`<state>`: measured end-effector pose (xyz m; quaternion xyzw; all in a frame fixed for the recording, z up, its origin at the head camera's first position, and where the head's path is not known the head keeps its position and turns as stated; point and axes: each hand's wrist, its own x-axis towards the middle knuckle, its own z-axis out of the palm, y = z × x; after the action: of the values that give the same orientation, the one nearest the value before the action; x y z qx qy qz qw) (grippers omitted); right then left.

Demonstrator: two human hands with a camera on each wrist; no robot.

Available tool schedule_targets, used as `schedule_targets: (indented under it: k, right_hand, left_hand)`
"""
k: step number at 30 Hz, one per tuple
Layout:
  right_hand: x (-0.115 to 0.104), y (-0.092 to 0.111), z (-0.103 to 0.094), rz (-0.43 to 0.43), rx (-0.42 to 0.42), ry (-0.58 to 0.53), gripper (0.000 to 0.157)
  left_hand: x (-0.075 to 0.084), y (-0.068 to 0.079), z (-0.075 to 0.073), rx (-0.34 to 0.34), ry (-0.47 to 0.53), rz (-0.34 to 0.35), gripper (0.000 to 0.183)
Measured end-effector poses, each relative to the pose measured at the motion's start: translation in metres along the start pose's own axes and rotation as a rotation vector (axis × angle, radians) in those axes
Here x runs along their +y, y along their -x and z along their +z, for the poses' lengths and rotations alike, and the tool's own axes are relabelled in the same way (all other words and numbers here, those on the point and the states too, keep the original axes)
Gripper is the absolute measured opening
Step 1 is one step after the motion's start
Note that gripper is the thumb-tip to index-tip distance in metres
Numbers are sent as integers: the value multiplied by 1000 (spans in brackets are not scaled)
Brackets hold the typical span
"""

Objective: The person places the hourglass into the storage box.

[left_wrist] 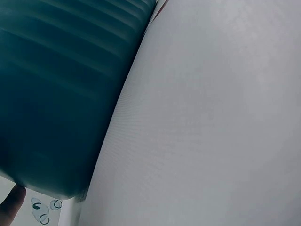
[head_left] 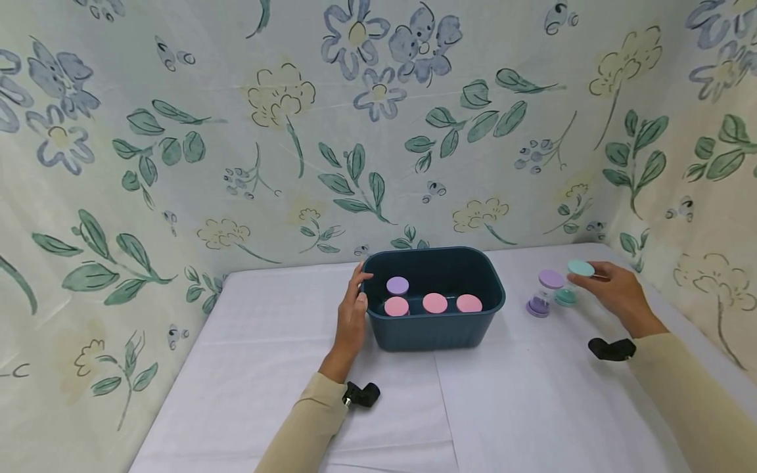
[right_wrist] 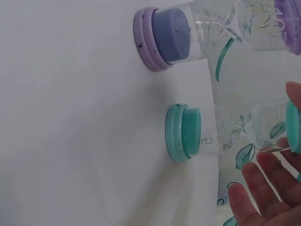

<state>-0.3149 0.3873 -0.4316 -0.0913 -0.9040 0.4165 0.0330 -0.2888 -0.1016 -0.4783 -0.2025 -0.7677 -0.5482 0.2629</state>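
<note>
A dark teal plastic bin (head_left: 428,334) stands on the table. My left hand (head_left: 351,323) rests against its left side, fingers near the rim; a fingertip (left_wrist: 13,203) shows at the bin's edge in the left wrist view. To the right of the bin, my right hand (head_left: 618,292) pinches the top cap of a mint-green sand timer (head_left: 581,268) between thumb and fingers. This timer is upright, its green base (right_wrist: 183,133) close to the tabletop. Just left of it stands a purple sand timer (head_left: 550,280), upright, with purple sand in its lower bulb (right_wrist: 171,34).
Inside the bin are several capped timers: a purple-topped one (head_left: 397,286) at the left and pink-topped ones (head_left: 434,303) along the front. White cloth (head_left: 266,368) covers the table. A floral-patterned curtain (head_left: 378,144) hangs behind and along the sides.
</note>
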Motion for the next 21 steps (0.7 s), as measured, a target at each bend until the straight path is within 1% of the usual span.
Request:
schedule_targets:
  k: [10, 17, 21]
  right_hand:
    - [-2, 1, -1, -10, 10, 12, 95]
    - [-3, 1, -3, -30, 29, 17, 94]
    - [-8, 1, -5, -41, 34, 12, 95]
  left_hand:
    - [1, 0, 0, 0, 9, -6, 44]
    - [0, 0, 0, -3, 8, 8, 43]
    - [2, 0, -1, -3, -1, 1, 43]
